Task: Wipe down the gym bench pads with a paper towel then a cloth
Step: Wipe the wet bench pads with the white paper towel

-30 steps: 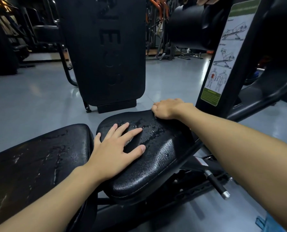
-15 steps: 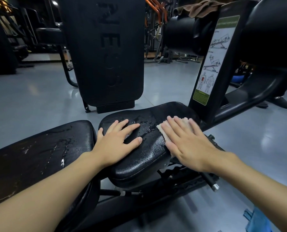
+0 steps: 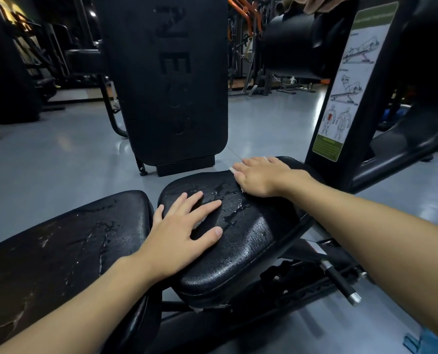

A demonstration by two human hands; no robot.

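Observation:
A black seat pad [image 3: 246,241] lies in front of me, wet with droplets near its middle. My left hand [image 3: 184,233] rests flat on its near left part, fingers spread, holding nothing. My right hand [image 3: 260,176] presses a white paper towel [image 3: 232,170] onto the pad's far edge; only small bits of the towel show beside the fingers. A longer cracked black back pad [image 3: 59,251] lies to the left. A brown cloth [image 3: 325,2] is draped over the roller pad at the top right.
An upright black pad [image 3: 166,80] stands on the grey floor just beyond the seat. A black post with an exercise chart [image 3: 350,80] rises at the right. An adjustment pin [image 3: 340,284] sticks out under the seat. Something blue [image 3: 427,341] lies at the bottom right.
My right hand has slid the paper towel from the seat pad's right side to its far edge. My left hand has stayed flat in place.

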